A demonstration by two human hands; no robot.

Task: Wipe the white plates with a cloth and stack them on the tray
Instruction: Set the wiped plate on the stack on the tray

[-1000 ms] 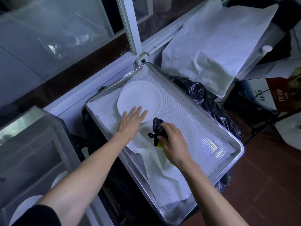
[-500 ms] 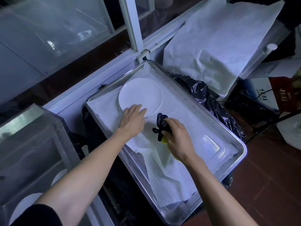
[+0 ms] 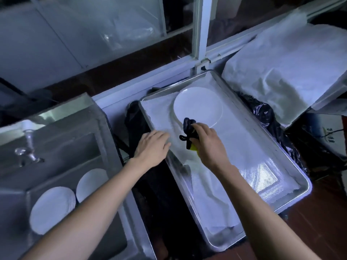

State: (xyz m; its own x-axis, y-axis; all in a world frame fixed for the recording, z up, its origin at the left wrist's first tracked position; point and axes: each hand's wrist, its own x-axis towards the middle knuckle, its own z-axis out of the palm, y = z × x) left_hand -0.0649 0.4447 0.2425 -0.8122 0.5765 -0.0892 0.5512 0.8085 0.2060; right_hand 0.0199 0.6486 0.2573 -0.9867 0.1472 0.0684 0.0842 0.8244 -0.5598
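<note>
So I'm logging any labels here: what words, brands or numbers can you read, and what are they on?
Dark handwritten-looking characters on the white box at the right edge: too small and blurred to read.
Nothing legible on the tray, white plate or cloth.

The cloth [image 3: 188,130] I grip is dark navy with a yellow patch. The plate [image 3: 198,106] is plain white, on a silver tray [image 3: 293,177] lined with white mesh-textured paper [image 3: 242,147].

Dim bluish light; window frame [image 3: 201,30]; steel sink [image 3: 62,143]; reddish floor [image 3: 319,231].
</note>
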